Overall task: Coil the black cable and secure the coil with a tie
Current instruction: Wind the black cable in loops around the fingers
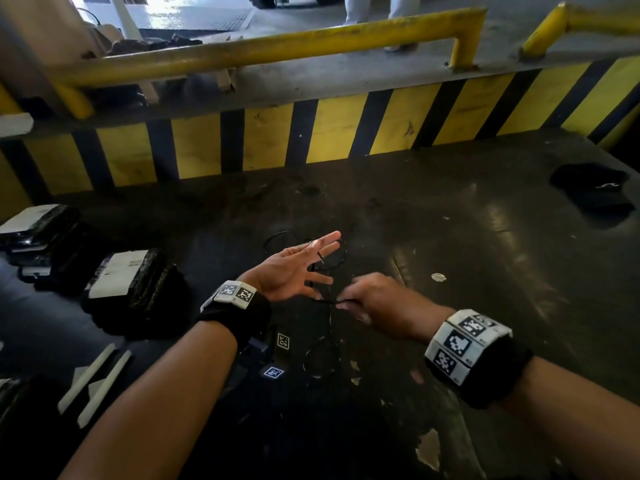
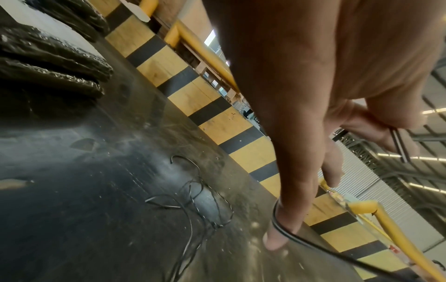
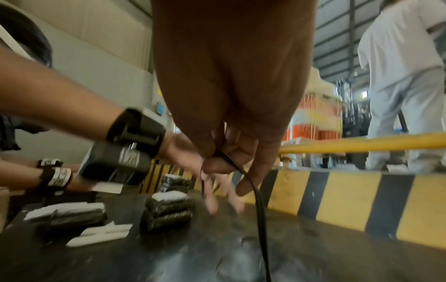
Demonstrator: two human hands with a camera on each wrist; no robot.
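Observation:
My left hand (image 1: 294, 268) is held palm up over the dark table with its fingers spread and straight. The thin black cable (image 1: 329, 301) is looped around those fingers; in the left wrist view the cable (image 2: 280, 227) crosses the little finger and passes by the thumb. My right hand (image 1: 360, 299) is just right of the left one and pinches the cable between thumb and fingers (image 3: 217, 160), with the cable hanging down from the pinch. Loose cable loops (image 1: 322, 358) lie on the table below and beyond the hands.
Black wrapped bundles (image 1: 128, 282) with white labels sit at the left, white strips (image 1: 93, 379) lie near them, and a black cloth (image 1: 592, 188) lies at the far right. A yellow-and-black striped kerb (image 1: 332, 133) and yellow rail (image 1: 277, 46) close the far side. A person in white (image 3: 405, 76) stands beyond.

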